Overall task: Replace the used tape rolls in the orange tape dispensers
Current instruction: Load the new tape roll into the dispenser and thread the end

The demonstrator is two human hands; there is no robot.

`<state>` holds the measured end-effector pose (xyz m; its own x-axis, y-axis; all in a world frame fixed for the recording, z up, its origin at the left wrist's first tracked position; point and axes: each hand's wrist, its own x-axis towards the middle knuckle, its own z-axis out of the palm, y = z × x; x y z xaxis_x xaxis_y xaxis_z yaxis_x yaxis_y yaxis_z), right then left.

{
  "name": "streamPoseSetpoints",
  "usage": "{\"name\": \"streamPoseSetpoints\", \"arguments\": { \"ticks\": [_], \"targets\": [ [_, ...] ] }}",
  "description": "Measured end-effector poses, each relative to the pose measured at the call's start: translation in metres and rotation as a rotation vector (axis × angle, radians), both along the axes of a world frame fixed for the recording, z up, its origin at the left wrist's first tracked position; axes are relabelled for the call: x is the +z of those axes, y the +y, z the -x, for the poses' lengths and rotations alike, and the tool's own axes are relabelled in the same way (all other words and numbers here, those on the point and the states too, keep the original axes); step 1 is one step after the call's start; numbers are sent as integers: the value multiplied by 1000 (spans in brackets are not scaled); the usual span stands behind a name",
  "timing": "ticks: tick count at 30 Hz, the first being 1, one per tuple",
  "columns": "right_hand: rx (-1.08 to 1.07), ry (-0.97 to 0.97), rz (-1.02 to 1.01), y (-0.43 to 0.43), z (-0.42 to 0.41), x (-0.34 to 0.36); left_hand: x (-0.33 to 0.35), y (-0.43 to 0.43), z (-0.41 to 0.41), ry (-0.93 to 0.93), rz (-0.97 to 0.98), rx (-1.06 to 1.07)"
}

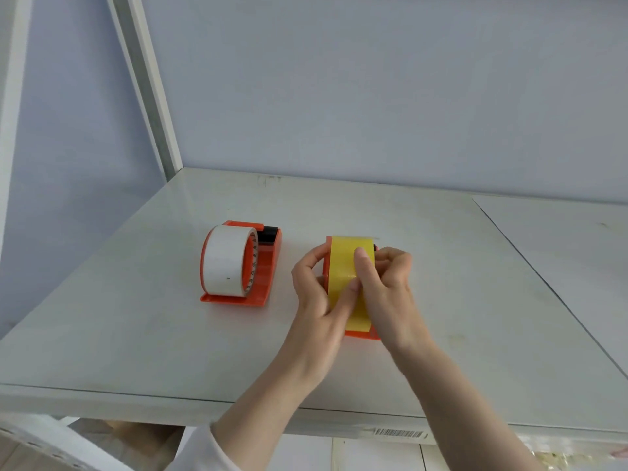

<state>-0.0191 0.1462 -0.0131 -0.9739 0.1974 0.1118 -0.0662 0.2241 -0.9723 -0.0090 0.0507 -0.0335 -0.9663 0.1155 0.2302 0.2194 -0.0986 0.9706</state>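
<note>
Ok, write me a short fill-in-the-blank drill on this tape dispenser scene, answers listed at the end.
1. Both hands, left hand and right hand, are on the ____ tape roll.
2. The untouched dispenser holds a ____ tape roll.
3. Both dispensers are ____ in colour.
4. The untouched dispenser stands to the ____ of the hands.

Missing words: yellow; white; orange; left

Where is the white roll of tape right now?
In the head view, the white tape roll sits in the orange dispenser on the table's left side, untouched, left of both hands working on the yellow roll.
</note>
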Motion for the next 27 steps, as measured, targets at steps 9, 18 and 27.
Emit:
{"name": "streamPoseSetpoints", "arguments": {
  "ticks": [9,18,27],
  "targets": [
    [263,165,-383,55,10,36,1,-9,2,-28,123,-107],
    [286,55,-523,60,24,56,25,-7,19,-73,196,-65],
    [301,108,-648,58,31,63,24,-6,17,-124,186,-69]
  ]
}}
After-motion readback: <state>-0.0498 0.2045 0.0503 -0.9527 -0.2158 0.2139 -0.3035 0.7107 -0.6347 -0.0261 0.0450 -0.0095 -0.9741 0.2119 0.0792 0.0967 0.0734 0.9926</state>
